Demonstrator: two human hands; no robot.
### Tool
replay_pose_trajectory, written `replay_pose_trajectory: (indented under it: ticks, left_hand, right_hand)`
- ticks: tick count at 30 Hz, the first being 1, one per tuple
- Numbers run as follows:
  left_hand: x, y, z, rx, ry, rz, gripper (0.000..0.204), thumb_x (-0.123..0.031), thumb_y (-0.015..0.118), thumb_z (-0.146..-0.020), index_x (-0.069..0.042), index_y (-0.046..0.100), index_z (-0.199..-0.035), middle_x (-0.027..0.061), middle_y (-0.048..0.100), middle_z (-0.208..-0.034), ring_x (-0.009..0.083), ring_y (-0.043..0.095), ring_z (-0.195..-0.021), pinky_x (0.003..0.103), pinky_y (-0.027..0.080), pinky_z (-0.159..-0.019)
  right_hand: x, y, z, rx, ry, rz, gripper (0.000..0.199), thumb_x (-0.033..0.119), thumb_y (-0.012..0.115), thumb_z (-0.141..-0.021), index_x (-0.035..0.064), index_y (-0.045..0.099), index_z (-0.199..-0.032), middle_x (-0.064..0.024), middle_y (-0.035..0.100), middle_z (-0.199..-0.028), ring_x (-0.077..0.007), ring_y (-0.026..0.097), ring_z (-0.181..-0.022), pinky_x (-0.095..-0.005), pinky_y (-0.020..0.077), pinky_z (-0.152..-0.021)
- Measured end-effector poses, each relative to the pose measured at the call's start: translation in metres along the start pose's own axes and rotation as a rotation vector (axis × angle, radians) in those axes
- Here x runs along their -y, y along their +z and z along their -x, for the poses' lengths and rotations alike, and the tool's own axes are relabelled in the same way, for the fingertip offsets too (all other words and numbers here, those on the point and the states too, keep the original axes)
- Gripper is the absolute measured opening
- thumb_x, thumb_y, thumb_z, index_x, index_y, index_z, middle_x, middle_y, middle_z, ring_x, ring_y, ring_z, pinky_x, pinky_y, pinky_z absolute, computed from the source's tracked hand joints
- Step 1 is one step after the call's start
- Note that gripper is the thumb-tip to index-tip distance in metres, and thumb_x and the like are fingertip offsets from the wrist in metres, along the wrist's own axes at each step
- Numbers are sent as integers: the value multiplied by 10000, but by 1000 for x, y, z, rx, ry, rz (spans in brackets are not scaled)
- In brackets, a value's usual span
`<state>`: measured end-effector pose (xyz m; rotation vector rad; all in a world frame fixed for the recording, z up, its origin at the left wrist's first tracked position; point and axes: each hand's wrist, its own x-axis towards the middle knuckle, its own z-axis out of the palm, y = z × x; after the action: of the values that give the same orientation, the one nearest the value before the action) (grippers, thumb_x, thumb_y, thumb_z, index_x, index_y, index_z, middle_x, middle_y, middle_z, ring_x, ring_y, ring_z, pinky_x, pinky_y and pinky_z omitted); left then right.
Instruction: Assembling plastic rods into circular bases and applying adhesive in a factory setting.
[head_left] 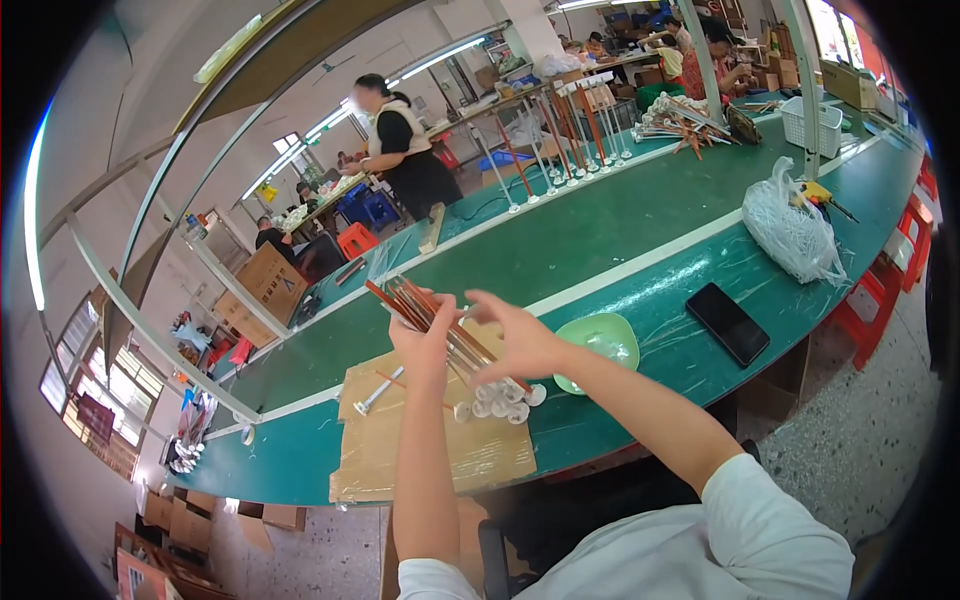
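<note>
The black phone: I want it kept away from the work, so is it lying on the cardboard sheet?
No, the black phone lies on the green table, right of the green bowl, apart from the cardboard sheet.

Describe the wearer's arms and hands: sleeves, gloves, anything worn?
Both forearms are bare, entering from the lower edge. Short white sleeves end near the elbows. The left hand and right hand have no gloves; no rings, watch or bands are visible. The fingers are bare.

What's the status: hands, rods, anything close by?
Left hand and right hand both grip the bundle of brown rods above the cardboard sheet. One loose rod lies on it. Green dish just right.
</note>
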<state>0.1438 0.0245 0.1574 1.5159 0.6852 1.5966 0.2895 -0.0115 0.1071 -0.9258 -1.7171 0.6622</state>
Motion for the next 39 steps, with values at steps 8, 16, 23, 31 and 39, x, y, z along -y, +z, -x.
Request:
replay_pose_trajectory:
  ticks: [8,16,23,31,39]
  left_hand:
    - [-69,51,37,156,178,-119,384,-129,718,-888,-15,510,-1190,97,626,-951,147,617,-841,279,493,-736]
    - [-73,1,156,587,-173,-241,934,-24,843,-661,2,318,-1432,143,566,-1192,214,609,-1038,370,504,-870]
    - [0,13,233,736,-799,41,592,27,762,-779,-44,431,-1264,90,644,-914,142,664,-704,266,522,-557]
    - [21,39,261,1174,-907,-64,478,-110,709,-866,14,451,-1249,123,612,-1087,192,615,-1053,353,526,-820]
    - [37,59,291,877,-705,337,550,-384,362,-1056,49,341,-1395,178,624,-978,250,656,-848,358,534,-737]
  right_hand:
    - [10,52,-1,-409,-191,-167,439,73,688,-805,30,523,-1209,-187,665,-884,-381,647,-807,-396,498,-708]
    - [91,5,105,6,232,-1031,114,59,702,-863,23,609,-807,-63,599,-622,-134,585,-561,-284,479,-548]
    - [67,3,180,9,468,-552,212,144,789,-810,5,641,-749,-47,644,-628,-103,618,-581,-274,501,-566]
    - [22,-25,222,-50,407,-601,187,162,796,-792,0,713,-837,-74,725,-818,-123,677,-752,-291,543,-704]
    - [51,-51,230,30,765,-694,253,226,717,-893,0,621,-953,-82,694,-855,-135,653,-605,-285,529,-421]
